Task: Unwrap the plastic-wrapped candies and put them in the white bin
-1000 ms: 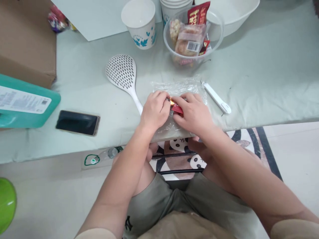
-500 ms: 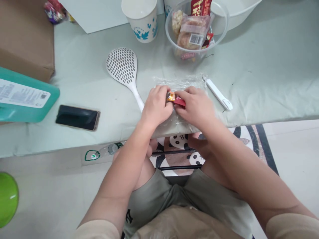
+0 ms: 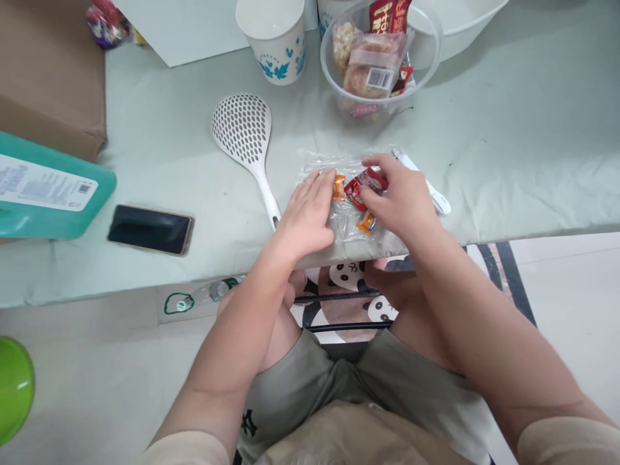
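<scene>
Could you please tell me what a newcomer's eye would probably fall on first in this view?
Probably the red packet at the right hand, vivid against the crumpled clear plastic near the table's edge, with orange packets close by. Next, perhaps, the white perforated ladle, lying with its handle toward the left hand. The teal container at the far left also stands out.

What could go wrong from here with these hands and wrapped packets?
1. The right hand partly hides the white utility knife; a sweep might knock it, and whether its blade is out is too small to tell.
2. The lower orange-wrapped packet lies near the front edge of the table, so a nudge could send it off.
3. The crinkled clear plastic might shift if the left hand drags it.
</scene>
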